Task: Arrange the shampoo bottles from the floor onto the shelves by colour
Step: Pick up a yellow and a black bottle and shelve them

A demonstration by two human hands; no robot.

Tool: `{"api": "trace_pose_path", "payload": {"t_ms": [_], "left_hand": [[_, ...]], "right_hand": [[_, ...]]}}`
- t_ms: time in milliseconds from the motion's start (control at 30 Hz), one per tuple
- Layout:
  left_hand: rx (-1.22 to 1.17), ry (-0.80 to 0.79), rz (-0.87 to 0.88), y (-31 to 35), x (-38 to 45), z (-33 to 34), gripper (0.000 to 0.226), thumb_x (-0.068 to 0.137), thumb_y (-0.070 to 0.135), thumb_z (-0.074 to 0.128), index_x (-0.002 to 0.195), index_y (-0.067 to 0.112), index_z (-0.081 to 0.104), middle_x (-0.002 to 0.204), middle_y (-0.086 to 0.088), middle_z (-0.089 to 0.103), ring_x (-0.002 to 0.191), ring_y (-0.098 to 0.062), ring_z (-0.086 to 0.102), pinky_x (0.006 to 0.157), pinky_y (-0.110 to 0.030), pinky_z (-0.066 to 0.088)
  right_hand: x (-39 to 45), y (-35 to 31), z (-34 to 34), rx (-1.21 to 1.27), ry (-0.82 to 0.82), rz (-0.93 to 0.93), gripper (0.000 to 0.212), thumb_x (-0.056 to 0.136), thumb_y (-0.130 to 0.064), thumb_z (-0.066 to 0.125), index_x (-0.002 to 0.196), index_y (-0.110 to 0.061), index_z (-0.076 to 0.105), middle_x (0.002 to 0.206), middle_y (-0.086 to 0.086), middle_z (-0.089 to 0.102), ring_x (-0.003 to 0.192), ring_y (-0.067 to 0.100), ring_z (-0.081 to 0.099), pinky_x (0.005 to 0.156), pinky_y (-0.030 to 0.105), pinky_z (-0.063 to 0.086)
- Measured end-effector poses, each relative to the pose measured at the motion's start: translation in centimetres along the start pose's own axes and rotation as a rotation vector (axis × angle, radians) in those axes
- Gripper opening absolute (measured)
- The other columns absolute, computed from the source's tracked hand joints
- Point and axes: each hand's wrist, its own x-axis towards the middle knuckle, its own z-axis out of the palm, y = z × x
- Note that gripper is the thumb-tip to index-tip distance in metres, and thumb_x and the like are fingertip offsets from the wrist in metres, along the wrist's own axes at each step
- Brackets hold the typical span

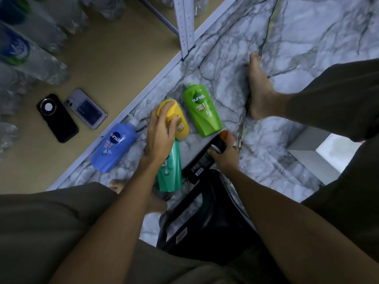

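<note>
Several shampoo bottles lie on the marble floor (287, 48) in front of the bottom shelf (114, 58). A blue bottle (114, 147) lies against the shelf's edge. My left hand (159, 133) grips the upper part of a yellow bottle (176, 121). Below it lies a teal-green bottle (171, 173), partly hidden by my left wrist. A light green bottle (203, 111) lies to the right. My right hand (225, 154) grips a black bottle (202, 162) with an orange cap near its neck.
Two phones (57, 117) lie on the beige bottom shelf beside clear plastic water bottles (34, 56). A white shelf upright (186, 25) stands at the shelf's corner. A black plastic stool (207, 218) sits between my knees. My bare feet rest on the floor.
</note>
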Motion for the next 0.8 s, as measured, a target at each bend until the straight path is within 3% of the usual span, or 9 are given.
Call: {"api": "trace_pose_path", "payload": {"t_ms": [67, 133, 267, 467, 567, 600, 633, 733, 800], "left_hand": [[-0.005, -0.032, -0.022, 0.1, 0.2, 0.2, 0.049, 0.101, 0.027, 0.057, 0.147, 0.030, 0.041, 0.135, -0.013, 0.046, 0.120, -0.018, 0.054, 0.101, -0.032, 0.043], [-0.011, -0.068, -0.002, 0.2, 0.3, 0.2, 0.059, 0.099, 0.021, 0.061, 0.150, 0.033, 0.034, 0.140, -0.014, 0.042, 0.115, 0.012, 0.050, 0.100, -0.027, 0.043], [-0.019, -0.083, 0.046, 0.5, 0.7, 0.8, 0.069, 0.093, 0.000, 0.065, 0.151, 0.011, 0.031, 0.146, -0.023, 0.034, 0.109, 0.041, 0.027, 0.097, 0.006, 0.025], [-0.029, -0.124, 0.042, 1.0, 1.7, 0.8, 0.070, 0.092, -0.007, 0.062, 0.152, 0.011, 0.030, 0.143, -0.025, 0.034, 0.107, 0.039, 0.032, 0.094, 0.005, 0.030], [-0.013, -0.151, -0.007, 0.7, 2.2, 0.6, 0.076, 0.093, 0.006, 0.066, 0.150, 0.036, 0.025, 0.148, -0.013, 0.036, 0.119, 0.001, 0.048, 0.105, -0.035, 0.046], [-0.015, -0.158, -0.020, 0.6, 2.2, 0.6, 0.078, 0.092, 0.007, 0.067, 0.150, 0.037, 0.025, 0.149, -0.012, 0.036, 0.121, -0.005, 0.048, 0.105, -0.041, 0.046], [-0.026, -0.158, -0.029, 0.7, 2.3, 0.7, 0.078, 0.091, 0.006, 0.067, 0.151, 0.035, 0.026, 0.149, -0.012, 0.037, 0.123, -0.004, 0.049, 0.106, -0.037, 0.046], [-0.073, -0.165, -0.022, 1.2, 2.2, 0.9, 0.075, 0.090, -0.004, 0.066, 0.152, 0.018, 0.030, 0.149, -0.017, 0.037, 0.106, 0.030, 0.046, 0.090, 0.001, 0.038], [-0.082, -0.152, -0.029, 1.2, 1.9, 0.9, 0.076, 0.089, -0.004, 0.067, 0.153, 0.018, 0.030, 0.150, -0.016, 0.038, 0.104, 0.027, 0.049, 0.088, 0.000, 0.040]], "right_hand": [[-0.1, -0.1, 0.4, 0.034, 0.025, 0.023, 0.106, 0.077, -0.027, 0.087, 0.160, -0.029, 0.020, 0.137, 0.020, 0.050, 0.123, 0.033, 0.054, 0.088, 0.023, 0.038], [-0.1, -0.3, 0.9, 0.074, 0.057, 0.041, 0.110, 0.071, -0.028, 0.090, 0.158, -0.031, 0.023, 0.137, 0.019, 0.051, 0.120, 0.034, 0.056, 0.096, 0.030, 0.044], [0.1, -0.4, 1.4, 0.162, 0.082, 0.075, 0.108, 0.067, -0.019, 0.091, 0.154, -0.032, 0.029, 0.135, 0.016, 0.051, 0.107, 0.027, 0.056, 0.089, 0.021, 0.041], [0.0, -0.5, 1.1, 0.205, 0.080, 0.125, 0.102, 0.073, -0.014, 0.088, 0.154, -0.033, 0.028, 0.136, 0.020, 0.039, 0.100, 0.021, 0.044, 0.091, 0.023, 0.040], [0.3, -0.2, 1.1, 0.209, 0.057, 0.103, 0.107, 0.071, -0.019, 0.090, 0.154, -0.034, 0.025, 0.138, 0.019, 0.048, 0.117, 0.031, 0.054, 0.100, 0.036, 0.047], [0.3, -0.2, 1.0, 0.214, 0.062, 0.086, 0.107, 0.071, -0.019, 0.089, 0.155, -0.034, 0.024, 0.138, 0.017, 0.052, 0.121, 0.033, 0.056, 0.099, 0.038, 0.049], [0.3, -0.2, 1.0, 0.216, 0.069, 0.067, 0.105, 0.073, -0.019, 0.088, 0.155, -0.032, 0.024, 0.138, 0.014, 0.055, 0.122, 0.032, 0.057, 0.098, 0.036, 0.049], [0.1, -0.3, 0.7, 0.249, 0.095, 0.034, 0.099, 0.078, -0.015, 0.084, 0.155, -0.030, 0.024, 0.145, 0.007, 0.052, 0.125, 0.027, 0.056, 0.094, 0.025, 0.041], [0.1, -0.5, 0.2, 0.260, 0.092, 0.005, 0.097, 0.079, -0.013, 0.083, 0.156, -0.031, 0.025, 0.146, 0.006, 0.051, 0.124, 0.026, 0.056, 0.092, 0.024, 0.040]]}}
